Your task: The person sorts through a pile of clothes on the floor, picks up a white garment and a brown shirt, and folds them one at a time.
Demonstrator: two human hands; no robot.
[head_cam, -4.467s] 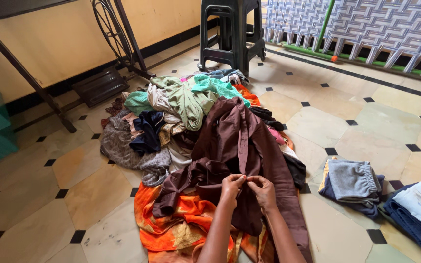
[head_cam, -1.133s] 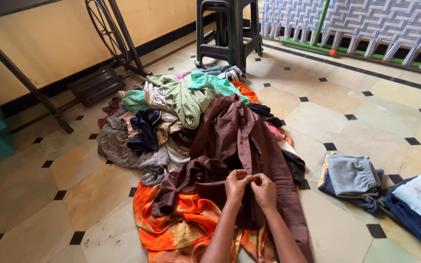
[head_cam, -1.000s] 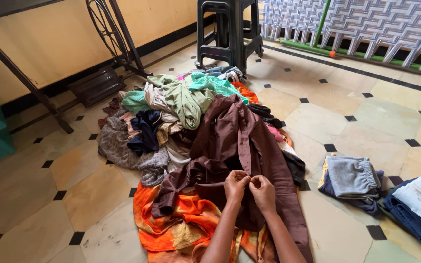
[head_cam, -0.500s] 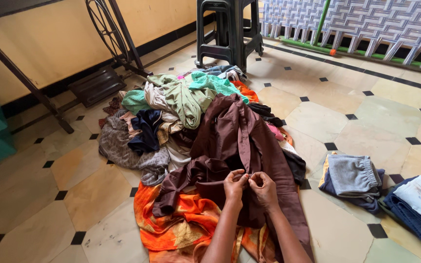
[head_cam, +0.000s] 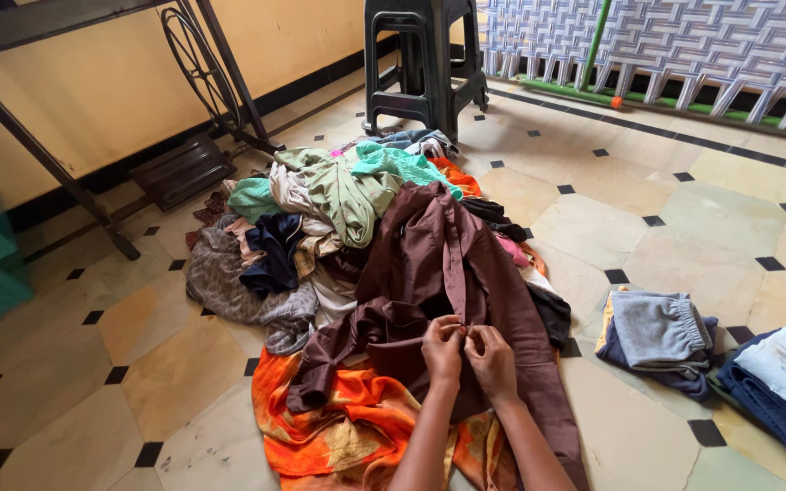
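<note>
Brown shirt (head_cam: 448, 264) lies spread over a heap of mixed clothes (head_cam: 320, 209) on the tiled floor (head_cam: 702, 191), its lower part resting on an orange patterned cloth (head_cam: 338, 427). Both hands meet at its front strip: the left hand (head_cam: 442, 349) and right hand (head_cam: 493, 362) each have their fingers pressed together, pinching the cloth at the placket, thumb tips nearly touching. The fabric looks soft, light and limp, likely to sag and slide unless gripped at a seam or edge; the stiffer front strip or the collar seems the best hold. Its long axis runs away from the person, collar end far, hem near. Folded grey shorts (head_cam: 657, 332) sit well apart to the right.
</note>
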